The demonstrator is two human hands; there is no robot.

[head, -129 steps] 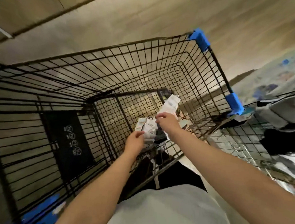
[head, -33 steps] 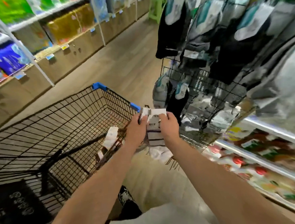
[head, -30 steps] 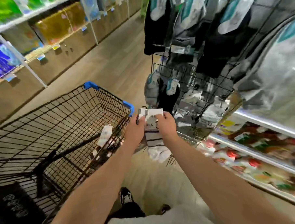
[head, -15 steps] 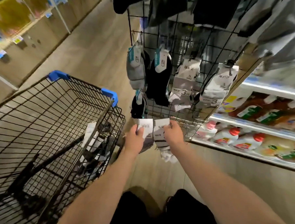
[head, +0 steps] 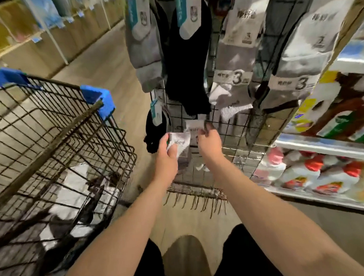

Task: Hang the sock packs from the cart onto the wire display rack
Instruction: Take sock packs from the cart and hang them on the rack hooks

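The head camera looks down two bare arms that reach forward between the cart [head: 76, 130] on the left and the wire rack [head: 237, 133] straight ahead.

The left hand [head: 167, 159] grips a sock pack [head: 181, 144] by its white card top. The thumb lies flat across the front of the card and the other fingers curl behind it. The grey socks hang below the hand. I read this pack as held just in front of the lower rack, but I cannot tell whether it touches the wires.

Just to the right and a little higher, the right hand [head: 210, 145] pinches a second sock pack [head: 194, 128] near the top of its card, fingertips closed tight on it. It holds that pack up against the rack's grid. The picture is blurred there, so I cannot tell whether the card sits on a hook. The two packs overlap, the left one in front.

Above the hands I see the rack already carrying socks: a grey pair [head: 146, 51], a black pair [head: 187, 64] and two grey-and-white packs [head: 235, 52] marked 3. A small black pair [head: 153, 128] hangs low, just left of the left hand. A row of bare hooks [head: 198, 197] juts out under the wrists.

More loose packs [head: 75, 194] lie in the bottom of the cart, which has blue corner bumpers [head: 97, 98]. On the right a shelf [head: 323, 147] holds bottles [head: 312, 174] with red caps.
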